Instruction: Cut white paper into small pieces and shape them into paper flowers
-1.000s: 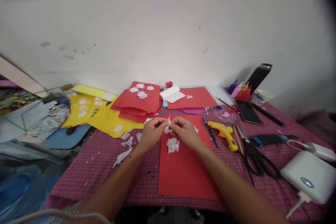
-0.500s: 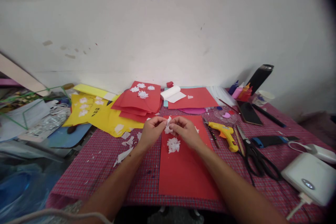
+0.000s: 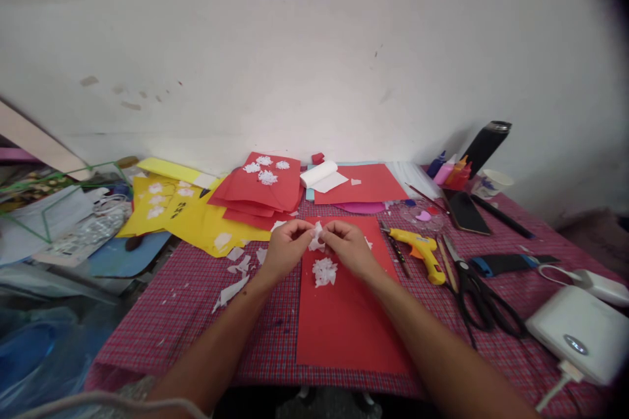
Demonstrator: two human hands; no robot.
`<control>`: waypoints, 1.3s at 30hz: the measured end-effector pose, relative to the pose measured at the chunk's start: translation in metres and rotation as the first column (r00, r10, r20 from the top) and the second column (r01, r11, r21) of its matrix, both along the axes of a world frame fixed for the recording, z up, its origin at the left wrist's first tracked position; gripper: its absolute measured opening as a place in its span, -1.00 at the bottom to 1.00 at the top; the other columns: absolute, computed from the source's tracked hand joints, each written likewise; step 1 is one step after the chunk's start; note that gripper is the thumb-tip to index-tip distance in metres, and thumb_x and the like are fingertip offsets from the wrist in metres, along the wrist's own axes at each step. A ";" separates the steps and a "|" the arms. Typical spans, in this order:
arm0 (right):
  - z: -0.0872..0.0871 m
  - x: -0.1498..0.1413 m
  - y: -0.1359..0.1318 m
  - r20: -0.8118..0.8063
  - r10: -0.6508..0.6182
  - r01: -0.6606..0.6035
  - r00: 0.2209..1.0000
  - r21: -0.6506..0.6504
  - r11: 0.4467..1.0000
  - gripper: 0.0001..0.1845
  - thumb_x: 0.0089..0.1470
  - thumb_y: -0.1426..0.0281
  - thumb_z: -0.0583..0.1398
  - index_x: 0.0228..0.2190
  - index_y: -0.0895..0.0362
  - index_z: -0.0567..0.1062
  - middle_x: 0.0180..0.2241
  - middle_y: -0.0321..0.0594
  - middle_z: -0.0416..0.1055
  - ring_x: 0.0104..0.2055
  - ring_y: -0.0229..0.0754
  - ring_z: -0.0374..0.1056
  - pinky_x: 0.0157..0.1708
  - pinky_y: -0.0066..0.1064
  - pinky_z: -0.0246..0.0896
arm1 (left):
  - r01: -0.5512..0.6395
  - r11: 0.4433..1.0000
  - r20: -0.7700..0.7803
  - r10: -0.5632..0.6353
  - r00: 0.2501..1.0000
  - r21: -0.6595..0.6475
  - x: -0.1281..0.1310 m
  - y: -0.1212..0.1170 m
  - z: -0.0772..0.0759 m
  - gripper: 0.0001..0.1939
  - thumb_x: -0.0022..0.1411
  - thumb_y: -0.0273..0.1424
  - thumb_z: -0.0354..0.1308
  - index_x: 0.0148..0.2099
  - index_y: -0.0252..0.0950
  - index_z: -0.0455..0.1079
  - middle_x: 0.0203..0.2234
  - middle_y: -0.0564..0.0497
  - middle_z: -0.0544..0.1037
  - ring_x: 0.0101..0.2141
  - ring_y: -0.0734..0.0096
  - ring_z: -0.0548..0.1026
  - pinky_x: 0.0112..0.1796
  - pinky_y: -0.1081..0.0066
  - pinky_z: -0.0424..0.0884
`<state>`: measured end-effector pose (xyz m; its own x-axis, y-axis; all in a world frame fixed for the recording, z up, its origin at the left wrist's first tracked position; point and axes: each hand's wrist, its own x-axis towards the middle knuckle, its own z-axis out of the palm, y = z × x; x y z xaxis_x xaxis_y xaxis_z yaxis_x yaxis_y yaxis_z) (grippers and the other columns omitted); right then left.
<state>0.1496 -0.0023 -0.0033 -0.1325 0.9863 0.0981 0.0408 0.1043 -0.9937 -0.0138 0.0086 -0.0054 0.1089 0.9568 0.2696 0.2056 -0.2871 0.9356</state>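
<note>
Between my two hands is a small crumpled piece of white tissue paper (image 3: 317, 237). My left hand (image 3: 289, 245) pinches its left side, and my right hand (image 3: 346, 245) pinches its right side with thumb and fingers. Both hands are over the upper part of a red paper sheet (image 3: 348, 334) on the checked tablecloth. Just below the fingers, a white ruffled paper flower (image 3: 325, 272) lies on that sheet. Bits of white paper peek out beside both hands. Torn white scraps (image 3: 240, 266) lie on the cloth left of my left hand.
On the right lie a yellow glue gun (image 3: 417, 250), black scissors (image 3: 484, 294), a blue-black cutter (image 3: 506, 263) and a white power bank (image 3: 580, 330). Red sheets with white flowers (image 3: 265, 193), a paper roll (image 3: 319, 173) and yellow sheets (image 3: 196, 219) are toward the wall. A black bottle (image 3: 489, 144) stands back right.
My fingers shift slightly around the white paper piece, turning it a little between them. Both hands stay in nearly the same place, and the things on the table have not moved.
</note>
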 end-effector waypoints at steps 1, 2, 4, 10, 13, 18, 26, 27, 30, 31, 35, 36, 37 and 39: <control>0.000 0.000 0.000 0.003 -0.004 0.004 1.000 -0.006 1.000 -0.73 0.05 0.23 0.22 -0.54 0.13 0.38 -0.63 -0.38 0.29 -0.61 -0.32 0.15 -0.61 -0.49 0.04 | 0.005 1.000 0.017 -0.005 1.000 -0.013 0.000 0.001 -0.001 -0.83 0.17 -0.30 0.19 -0.33 -0.31 0.49 -0.43 0.02 0.55 -0.40 0.44 0.44 -0.33 0.46 0.36; 0.001 0.000 0.000 0.010 -0.011 0.011 1.000 -0.010 1.000 -0.74 0.05 0.24 0.22 -0.54 0.13 0.38 -0.64 -0.38 0.29 -0.61 -0.32 0.15 -0.61 -0.49 0.04 | 0.010 1.000 0.036 -0.009 0.999 -0.027 0.000 0.001 -0.001 -0.83 0.17 -0.30 0.20 -0.33 -0.31 0.49 -0.43 0.02 0.55 -0.40 0.44 0.44 -0.33 0.46 0.35; 0.000 0.001 0.000 0.021 -0.023 0.024 0.999 -0.009 1.000 -0.76 0.05 0.25 0.21 -0.54 0.13 0.39 -0.64 -0.38 0.29 -0.61 -0.32 0.16 -0.61 -0.49 0.04 | 0.019 0.998 0.078 -0.015 0.997 -0.054 0.000 0.002 -0.002 -0.83 0.16 -0.30 0.20 -0.32 -0.32 0.48 -0.44 0.02 0.54 -0.41 0.46 0.43 -0.35 0.48 0.34; -0.002 0.001 0.001 0.010 -0.013 0.012 1.000 0.008 1.000 -0.76 0.05 0.25 0.20 -0.53 0.13 0.40 -0.62 -0.36 0.30 -0.59 -0.31 0.17 -0.59 -0.48 0.06 | 0.107 0.988 0.182 -0.085 0.980 -0.114 0.001 0.002 -0.001 -0.83 0.13 -0.32 0.24 -0.32 -0.33 0.47 -0.48 0.03 0.52 -0.45 0.50 0.41 -0.39 0.49 0.32; -0.004 0.000 0.001 0.008 0.005 -0.006 1.000 0.043 0.999 -0.75 0.07 0.23 0.20 -0.52 0.12 0.40 -0.59 -0.36 0.31 -0.57 -0.32 0.16 -0.57 -0.49 0.05 | 0.171 0.977 0.207 -0.143 0.968 -0.125 0.000 0.001 -0.001 -0.83 0.12 -0.33 0.24 -0.27 -0.33 0.48 -0.43 0.01 0.54 -0.42 0.49 0.43 -0.35 0.49 0.34; -0.002 -0.002 -0.003 0.049 0.014 -0.018 0.999 0.085 0.996 -0.76 0.07 0.24 0.20 -0.52 0.11 0.40 -0.57 -0.37 0.27 -0.54 -0.31 0.14 -0.54 -0.49 0.06 | 0.182 0.978 0.177 -0.162 0.971 -0.101 0.001 0.001 0.000 -0.79 0.13 -0.28 0.24 -0.26 -0.33 0.48 -0.41 0.01 0.53 -0.40 0.48 0.43 -0.33 0.47 0.35; 0.005 0.007 0.002 -0.021 -0.138 0.140 0.990 0.131 0.981 -0.90 0.00 0.34 0.19 -0.44 0.12 0.46 -0.52 -0.33 0.36 -0.49 -0.26 0.23 -0.46 -0.45 0.14 | 0.204 0.956 0.402 -0.105 0.910 -0.211 0.000 0.003 -0.001 -0.80 0.11 -0.27 0.26 -0.36 -0.33 0.46 -0.52 0.04 0.48 -0.50 0.50 0.40 -0.38 0.44 0.36; 0.004 0.008 0.004 -0.040 -0.139 0.143 0.989 0.129 0.981 -0.87 -0.02 0.34 0.22 -0.38 0.12 0.47 -0.46 -0.31 0.40 -0.45 -0.25 0.26 -0.43 -0.44 0.17 | 0.245 0.939 0.453 -0.115 0.884 -0.240 0.000 0.003 0.000 -0.80 0.10 -0.27 0.28 -0.35 -0.33 0.46 -0.50 0.03 0.48 -0.50 0.50 0.41 -0.38 0.43 0.37; 0.002 0.010 0.006 -0.046 0.022 -0.018 0.999 0.093 0.995 -0.79 0.00 0.28 0.25 -0.31 0.13 0.47 -0.38 -0.26 0.45 -0.39 -0.24 0.31 -0.39 -0.43 0.22 | 0.346 0.891 0.518 -0.155 0.841 -0.295 0.000 0.002 0.001 -0.78 0.08 -0.28 0.31 -0.33 -0.34 0.47 -0.47 0.01 0.49 -0.48 0.50 0.43 -0.37 0.42 0.39; 0.001 0.010 0.006 -0.020 0.063 -0.061 0.998 0.076 0.995 -0.79 0.02 0.24 0.24 -0.37 0.14 0.47 -0.44 -0.28 0.43 -0.43 -0.25 0.30 -0.43 -0.44 0.20 | 0.358 0.882 0.517 -0.160 0.841 -0.308 0.000 0.002 0.001 -0.76 0.08 -0.26 0.31 -0.32 -0.35 0.47 -0.48 0.01 0.49 -0.48 0.49 0.44 -0.37 0.42 0.40; -0.002 0.007 0.004 0.084 0.047 -0.050 0.995 0.037 0.998 -0.65 0.07 0.15 0.22 -0.57 0.13 0.36 -0.63 -0.36 0.30 -0.59 -0.32 0.16 -0.58 -0.48 0.05 | 0.348 0.873 0.491 -0.150 0.858 -0.342 0.001 0.002 0.002 -0.64 0.13 -0.11 0.25 -0.32 -0.35 0.44 -0.50 -0.02 0.49 -0.50 0.46 0.44 -0.39 0.40 0.41; -0.002 0.007 0.004 0.096 0.036 -0.040 0.995 0.039 0.998 -0.64 0.06 0.14 0.23 -0.57 0.13 0.36 -0.63 -0.36 0.29 -0.60 -0.32 0.15 -0.59 -0.48 0.03 | 0.342 0.877 0.474 -0.157 0.866 -0.336 0.001 0.002 0.001 -0.63 0.12 -0.10 0.25 -0.30 -0.36 0.45 -0.49 -0.02 0.50 -0.50 0.46 0.44 -0.39 0.40 0.41; -0.002 0.007 0.004 0.106 0.034 -0.039 0.994 0.041 0.998 -0.64 0.06 0.13 0.23 -0.57 0.13 0.37 -0.63 -0.36 0.30 -0.60 -0.32 0.15 -0.60 -0.49 0.03 | 0.333 0.886 0.448 -0.167 0.878 -0.321 0.001 0.003 0.001 -0.64 0.11 -0.12 0.27 -0.30 -0.36 0.45 -0.48 -0.02 0.51 -0.49 0.47 0.44 -0.40 0.42 0.40; -0.002 0.007 0.004 0.117 0.045 -0.050 0.992 0.035 0.998 -0.64 0.07 0.12 0.22 -0.55 0.13 0.39 -0.62 -0.35 0.31 -0.60 -0.32 0.17 -0.60 -0.48 0.04 | 0.291 0.916 0.390 -0.170 0.905 -0.275 0.000 0.004 -0.002 -0.69 0.07 -0.19 0.32 -0.31 -0.36 0.47 -0.49 0.00 0.51 -0.49 0.50 0.43 -0.41 0.46 0.37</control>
